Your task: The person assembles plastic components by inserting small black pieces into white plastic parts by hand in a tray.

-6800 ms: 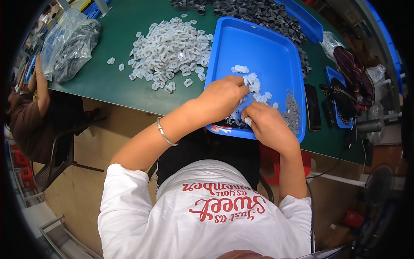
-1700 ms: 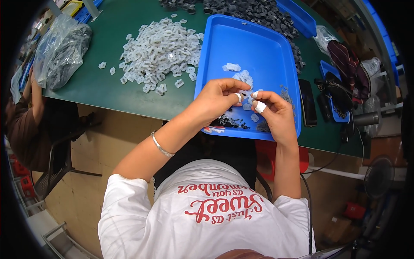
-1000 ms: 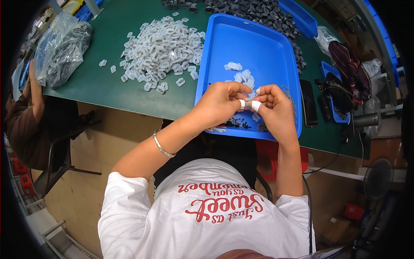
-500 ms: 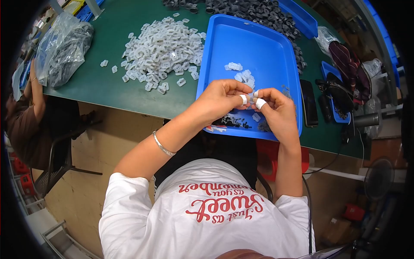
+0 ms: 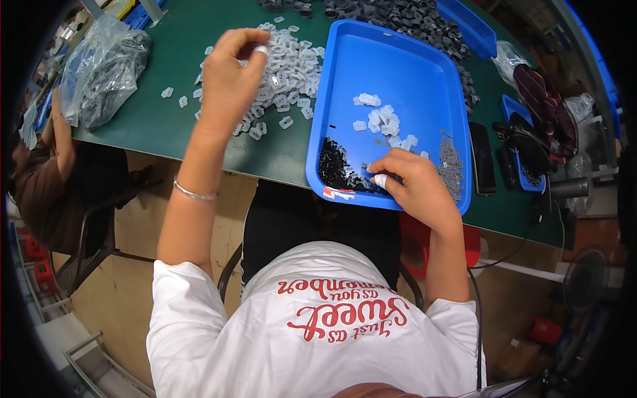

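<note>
My left hand (image 5: pixel 231 69) is raised over the pile of small white plastic pieces (image 5: pixel 292 69) on the table. Its thumb, with white tape at the tip, and its forefinger come together; whatever lies between them is hidden. Inside the blue tray (image 5: pixel 405 53), my right hand (image 5: pixel 417 184) reaches low beside a heap of tiny black parts (image 5: pixel 335 162). Its taped thumb and forefinger are drawn together, and anything in them is too small to name. A little group of white pieces (image 5: pixel 383 121) lies mid-tray, and tiny grey parts (image 5: pixel 450 162) lie along its right side.
Dark grey ring-like parts (image 5: pixel 411 26) are heaped behind the tray. A phone (image 5: pixel 482 159) and a small blue tray (image 5: pixel 521 142) stand to its right. A clear plastic bag (image 5: pixel 109 69) sits at the table's left, near another person's arm (image 5: pixel 63 132).
My hands have parted from their meeting point above the tray. The left moved far left and up to the white pile; the right came down toward the black parts.
</note>
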### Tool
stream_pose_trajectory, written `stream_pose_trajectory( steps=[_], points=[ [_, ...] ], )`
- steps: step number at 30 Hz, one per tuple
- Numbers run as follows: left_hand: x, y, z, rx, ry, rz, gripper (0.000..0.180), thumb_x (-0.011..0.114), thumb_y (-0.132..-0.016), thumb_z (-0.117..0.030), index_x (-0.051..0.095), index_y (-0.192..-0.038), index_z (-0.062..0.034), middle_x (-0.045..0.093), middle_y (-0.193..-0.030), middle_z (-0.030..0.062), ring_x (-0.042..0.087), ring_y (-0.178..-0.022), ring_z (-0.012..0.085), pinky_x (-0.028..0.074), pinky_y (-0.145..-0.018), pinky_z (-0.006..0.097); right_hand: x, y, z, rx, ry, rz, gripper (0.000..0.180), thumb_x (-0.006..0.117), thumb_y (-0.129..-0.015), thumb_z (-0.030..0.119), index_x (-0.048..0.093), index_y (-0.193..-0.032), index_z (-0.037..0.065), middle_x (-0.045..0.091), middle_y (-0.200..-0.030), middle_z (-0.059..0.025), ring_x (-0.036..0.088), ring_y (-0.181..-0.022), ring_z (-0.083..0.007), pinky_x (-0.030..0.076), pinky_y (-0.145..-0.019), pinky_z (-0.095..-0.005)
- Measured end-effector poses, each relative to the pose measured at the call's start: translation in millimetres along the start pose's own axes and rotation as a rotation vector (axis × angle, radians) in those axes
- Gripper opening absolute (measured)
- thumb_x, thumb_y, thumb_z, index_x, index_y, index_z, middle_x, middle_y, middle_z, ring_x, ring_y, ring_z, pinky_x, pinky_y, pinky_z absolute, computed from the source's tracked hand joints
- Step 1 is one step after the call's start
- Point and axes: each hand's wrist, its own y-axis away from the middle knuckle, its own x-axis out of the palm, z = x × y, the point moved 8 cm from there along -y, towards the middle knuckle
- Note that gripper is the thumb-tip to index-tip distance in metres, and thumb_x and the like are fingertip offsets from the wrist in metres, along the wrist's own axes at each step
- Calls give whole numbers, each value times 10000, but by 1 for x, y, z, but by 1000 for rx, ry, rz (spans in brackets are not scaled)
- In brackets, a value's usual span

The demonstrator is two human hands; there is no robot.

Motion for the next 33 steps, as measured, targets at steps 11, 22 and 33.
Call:
stream_pose_trajectory(
  steps=[11, 22, 33],
  points=[
    [89, 49, -58, 321, -219, 391, 236, 644, -746, -12, 657, -981, -17, 638, -1048, 119, 561, -1013, 313, 458, -894, 384, 9, -12, 8, -95, 319, -34, 69, 622, -789, 4, 650, -852, 7, 614, -831, -146, 613, -788, -337, 489, -698, -407],
    [141, 80, -53, 348, -346, 589, 95, 624, -765, -16, 610, -858, 1, 628, -873, 141, 595, -852, 343, 496, -732, 401, -5, -1, -22, 137, -286, -191, 76, 578, -859, 0, 568, -933, -11, 643, -844, -100, 635, -762, -186, 484, -669, -307],
    [137, 100, -45, -522, 651, 644, 195, 667, -820, -4, 638, -1009, 34, 646, -955, 69, 617, -862, 115, 514, -770, 246, -17, 2, -31, 187, -715, -300, 133, 653, -817, -45, 638, -940, 4, 639, -867, -15, 596, -800, -61, 470, -691, -195]
  ],
)
